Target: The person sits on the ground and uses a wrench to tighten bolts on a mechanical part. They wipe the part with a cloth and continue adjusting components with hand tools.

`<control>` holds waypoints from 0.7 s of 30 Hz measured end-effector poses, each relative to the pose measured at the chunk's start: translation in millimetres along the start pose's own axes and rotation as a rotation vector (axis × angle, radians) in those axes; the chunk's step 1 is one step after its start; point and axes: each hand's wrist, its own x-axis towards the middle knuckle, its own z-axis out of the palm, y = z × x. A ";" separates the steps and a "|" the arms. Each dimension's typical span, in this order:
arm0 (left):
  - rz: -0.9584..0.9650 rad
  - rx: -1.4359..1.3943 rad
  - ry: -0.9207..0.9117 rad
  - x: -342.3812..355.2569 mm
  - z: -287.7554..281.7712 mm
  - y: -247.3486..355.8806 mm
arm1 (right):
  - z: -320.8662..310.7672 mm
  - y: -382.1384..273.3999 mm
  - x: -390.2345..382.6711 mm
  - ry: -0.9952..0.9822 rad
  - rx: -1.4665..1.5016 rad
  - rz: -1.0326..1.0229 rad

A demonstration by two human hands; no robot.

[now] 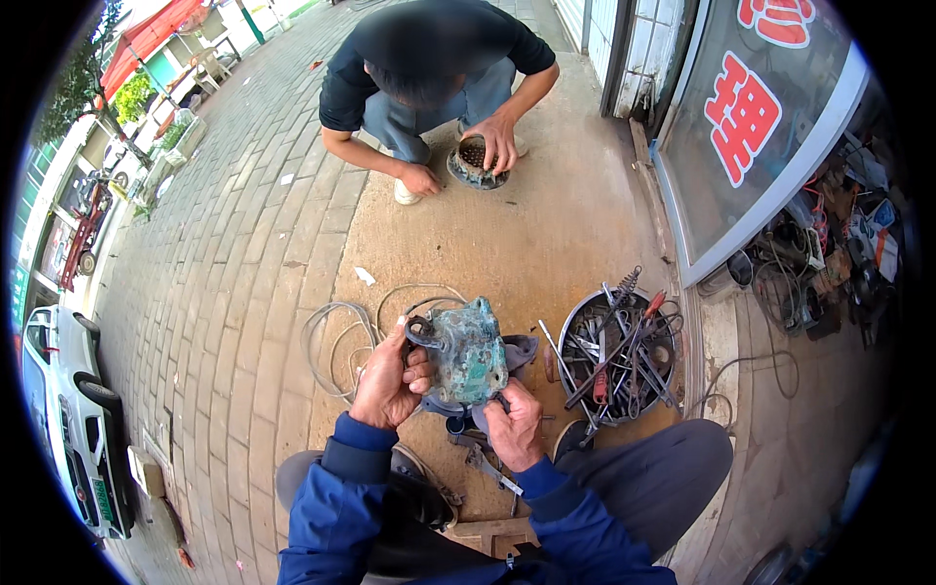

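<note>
A worn metal housing (pixel 466 353) with flaking green paint, perhaps part of a pump, is held up in front of me above the ground. My left hand (pixel 388 378) grips its left side, fingers curled below a dark ring-shaped lug (pixel 421 332). At its lower right corner, my right hand (pixel 514 425) is closed with the thumb against the edge; the inner fingers are partly hidden. Grey-blue cloth (pixel 521 351) shows behind and under the housing. An adjustable wrench (pixel 493 468) lies on the ground below my right hand.
A round pan (pixel 617 421) of wrenches, screwdrivers and a spring stands at my right. Looped cable (pixel 336 336) lies at the left. Ahead, a squatting person (pixel 439 78) handles a round part with a perforated screen (pixel 475 161). A glass door (pixel 751 127) borders the right; a white car (pixel 73 419) is far left.
</note>
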 end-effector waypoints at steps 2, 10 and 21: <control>0.031 0.020 -0.011 2.1 -2.4 0.4 | 2.7 6.8 1.3 -0.033 0.062 -0.025; 0.194 0.413 -0.171 -19.4 7.4 6.1 | -39.1 35.4 15.9 -0.294 0.581 0.305; 0.766 1.551 -0.292 -39.0 6.2 3.1 | -36.8 26.3 120.6 -0.452 0.717 0.621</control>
